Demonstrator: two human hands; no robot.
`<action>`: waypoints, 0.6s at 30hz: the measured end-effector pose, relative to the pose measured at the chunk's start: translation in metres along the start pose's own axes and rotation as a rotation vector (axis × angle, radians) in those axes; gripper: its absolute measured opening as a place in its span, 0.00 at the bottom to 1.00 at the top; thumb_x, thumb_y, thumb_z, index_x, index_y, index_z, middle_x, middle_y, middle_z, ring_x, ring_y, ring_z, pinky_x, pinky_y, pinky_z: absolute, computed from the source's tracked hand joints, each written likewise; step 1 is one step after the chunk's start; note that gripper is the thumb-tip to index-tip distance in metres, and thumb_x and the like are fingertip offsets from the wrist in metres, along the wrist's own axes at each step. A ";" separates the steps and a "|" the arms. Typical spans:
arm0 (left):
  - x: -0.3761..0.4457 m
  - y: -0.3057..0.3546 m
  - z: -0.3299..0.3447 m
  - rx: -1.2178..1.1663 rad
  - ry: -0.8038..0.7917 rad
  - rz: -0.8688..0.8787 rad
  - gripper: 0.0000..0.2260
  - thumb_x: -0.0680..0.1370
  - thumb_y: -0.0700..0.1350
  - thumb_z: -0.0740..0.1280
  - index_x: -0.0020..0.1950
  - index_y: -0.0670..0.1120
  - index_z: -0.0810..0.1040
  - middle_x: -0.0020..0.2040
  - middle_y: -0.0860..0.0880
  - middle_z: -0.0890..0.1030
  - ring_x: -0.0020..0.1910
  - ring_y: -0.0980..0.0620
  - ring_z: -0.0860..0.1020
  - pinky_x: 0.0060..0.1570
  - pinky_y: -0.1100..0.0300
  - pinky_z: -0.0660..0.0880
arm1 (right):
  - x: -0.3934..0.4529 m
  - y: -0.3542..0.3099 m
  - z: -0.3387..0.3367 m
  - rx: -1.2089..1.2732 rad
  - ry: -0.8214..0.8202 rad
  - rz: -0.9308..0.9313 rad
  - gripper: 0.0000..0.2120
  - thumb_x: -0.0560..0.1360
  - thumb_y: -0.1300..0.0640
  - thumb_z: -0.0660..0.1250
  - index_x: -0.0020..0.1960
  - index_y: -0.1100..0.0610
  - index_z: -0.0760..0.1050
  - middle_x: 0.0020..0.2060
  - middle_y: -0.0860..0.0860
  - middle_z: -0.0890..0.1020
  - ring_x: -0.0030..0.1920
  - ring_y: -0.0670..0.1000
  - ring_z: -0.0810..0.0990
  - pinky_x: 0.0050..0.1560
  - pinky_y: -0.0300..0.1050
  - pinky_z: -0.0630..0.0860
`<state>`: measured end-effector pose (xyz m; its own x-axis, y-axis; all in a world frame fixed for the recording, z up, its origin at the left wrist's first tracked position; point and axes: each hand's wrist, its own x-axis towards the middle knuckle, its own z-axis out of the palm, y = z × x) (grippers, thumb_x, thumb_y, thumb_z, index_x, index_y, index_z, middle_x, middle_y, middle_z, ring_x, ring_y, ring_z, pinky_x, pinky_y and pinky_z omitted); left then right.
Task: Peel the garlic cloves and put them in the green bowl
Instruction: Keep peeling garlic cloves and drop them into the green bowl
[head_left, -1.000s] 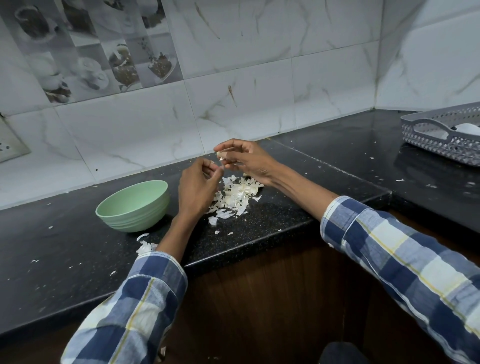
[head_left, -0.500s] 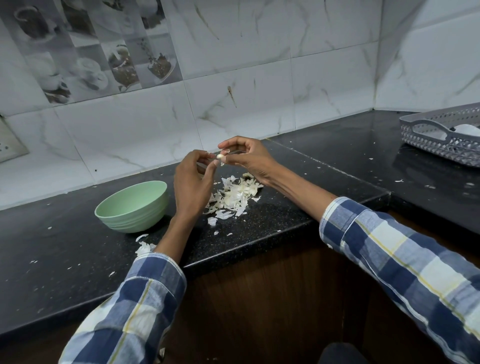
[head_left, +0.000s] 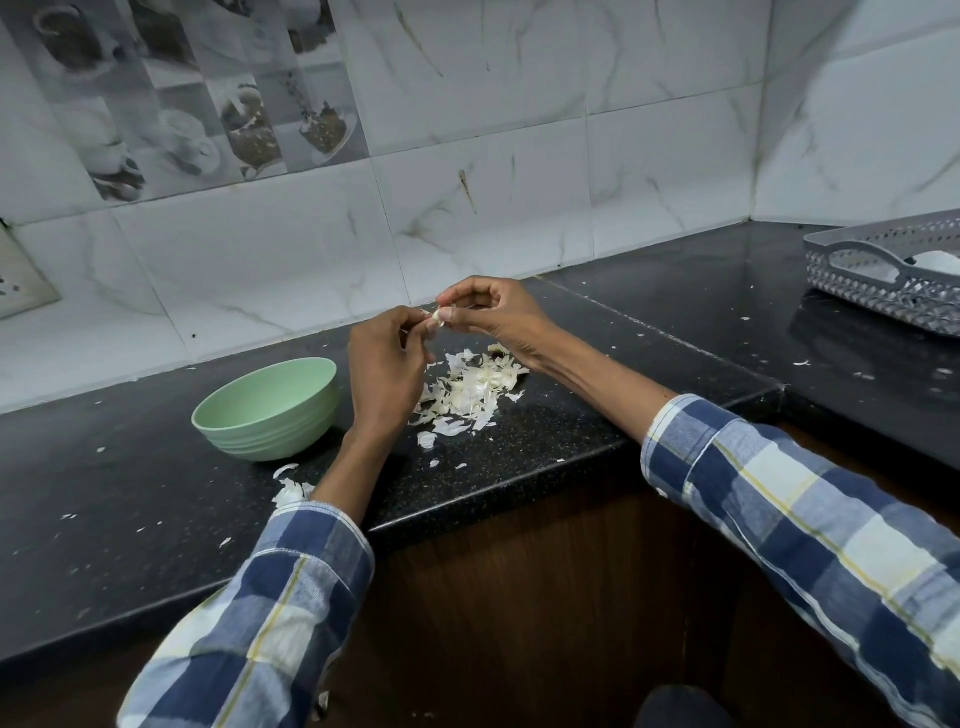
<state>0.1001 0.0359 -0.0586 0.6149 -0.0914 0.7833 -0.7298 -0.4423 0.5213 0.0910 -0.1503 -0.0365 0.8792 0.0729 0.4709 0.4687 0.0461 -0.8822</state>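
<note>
From the left, I see the bowl (head_left: 265, 410) on the bench (head_left: 130, 499), too side-on to tell what it holds. My left hand (head_left: 387, 371) pinches the skin end of the clove (head_left: 438, 317); my right hand (head_left: 493, 319) pinches its other end, both sets of fingers curled tight, above the peels (head_left: 470, 392). I judge the slick clove could pop free and drop among them, or a torn skin scrap could cling and ride into the bowl.

Glossy black speckled stone countertop (head_left: 519, 441); matt pale green plastic bowl (head_left: 270, 410); papery white garlic skins (head_left: 467, 392); polished marble-look wall tiles (head_left: 519, 156); perforated grey plastic basket (head_left: 878, 280); woven checked cloth sleeves (head_left: 810, 525)
</note>
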 end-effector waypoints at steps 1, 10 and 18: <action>0.000 0.001 0.000 0.007 -0.005 0.003 0.06 0.82 0.48 0.70 0.48 0.52 0.85 0.33 0.56 0.83 0.32 0.57 0.83 0.37 0.54 0.81 | 0.000 0.000 0.000 0.004 -0.001 0.012 0.13 0.73 0.65 0.77 0.57 0.66 0.81 0.53 0.62 0.85 0.55 0.57 0.84 0.63 0.56 0.81; -0.001 0.009 -0.002 0.204 0.023 0.027 0.07 0.81 0.49 0.69 0.49 0.49 0.84 0.38 0.56 0.83 0.37 0.58 0.81 0.41 0.51 0.81 | 0.001 0.002 -0.002 -0.025 -0.022 0.054 0.15 0.76 0.65 0.75 0.61 0.68 0.81 0.56 0.64 0.85 0.53 0.54 0.84 0.59 0.47 0.82; -0.003 0.011 -0.001 0.267 0.030 -0.010 0.08 0.80 0.56 0.69 0.47 0.53 0.82 0.37 0.60 0.82 0.36 0.64 0.79 0.37 0.58 0.79 | -0.002 0.001 0.003 -0.075 -0.042 0.092 0.17 0.75 0.65 0.77 0.62 0.66 0.80 0.56 0.65 0.84 0.56 0.60 0.85 0.56 0.48 0.84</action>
<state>0.0901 0.0320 -0.0549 0.6101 -0.0611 0.7900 -0.6163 -0.6631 0.4247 0.0895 -0.1474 -0.0379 0.9149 0.1151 0.3868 0.3931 -0.0368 -0.9188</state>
